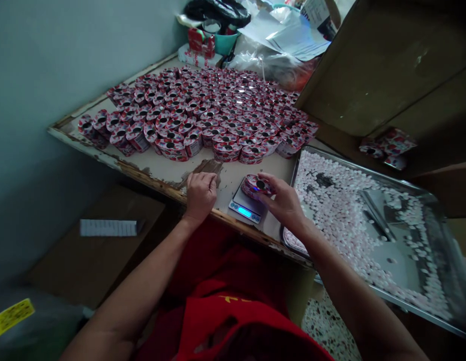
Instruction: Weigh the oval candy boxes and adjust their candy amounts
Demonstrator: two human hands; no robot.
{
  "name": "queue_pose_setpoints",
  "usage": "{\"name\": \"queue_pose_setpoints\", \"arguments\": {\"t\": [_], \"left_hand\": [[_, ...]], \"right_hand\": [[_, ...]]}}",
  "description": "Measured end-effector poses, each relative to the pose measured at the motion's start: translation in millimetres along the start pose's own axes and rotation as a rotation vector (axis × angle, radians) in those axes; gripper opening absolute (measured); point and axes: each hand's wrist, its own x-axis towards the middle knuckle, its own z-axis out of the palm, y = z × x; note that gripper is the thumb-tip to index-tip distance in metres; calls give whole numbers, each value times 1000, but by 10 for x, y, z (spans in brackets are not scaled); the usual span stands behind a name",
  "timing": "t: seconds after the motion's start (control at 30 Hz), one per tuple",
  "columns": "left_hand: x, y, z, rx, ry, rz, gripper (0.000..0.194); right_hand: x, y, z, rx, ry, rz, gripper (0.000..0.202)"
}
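A small red-and-white printed packet (251,186) with a dark round hole in its top is on a small digital scale (236,204), whose blue display is lit. The thumb and fingers of my right hand (283,200) grip this packet at its right end. My left hand (201,195) rests at the table's front edge, left of the scale, its fingers curled together; whether anything is inside them is hidden. Many matching packets (227,150) stand in close rows behind both hands. Right of the scale lies a metal tray (293,245) of small pale pink-white tablets (338,215).
A metal scoop (379,215) lies among the tablets. Behind the tray stands a large cardboard box (368,65) with a few packets (396,143) in it. A teal basin (225,44), plastic bags and papers (285,35) crowd the table's back. A wall (67,60) borders the left.
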Motion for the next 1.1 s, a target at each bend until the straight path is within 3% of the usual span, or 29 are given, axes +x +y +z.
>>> {"name": "queue_pose_setpoints", "arguments": {"t": [0.1,0.2,0.33,0.43,0.6,0.9,1.1], "left_hand": [[-6,-1,-1,0,10,10,24],[-8,-7,2,-8,20,18,25],[6,-16,5,-17,39,7,26],[25,-16,-1,-11,33,-7,30],[40,0,-20,11,7,-9,29],[6,23,-23,50,-4,32,21],[-7,10,-34,-29,1,78,17]], "right_hand": [[-57,-34,-29,-76,30,-16,65],[-186,-93,-194,-173,150,-75,86],[-548,-95,-458,-226,430,-25,71],[-864,-27,-542,-222,576,29,60],[-1136,27,-613,-204,628,83,41],[-1254,-129,-866,-280,764,2,38],[-1207,-332,-790,-406,673,-135,14]]}}
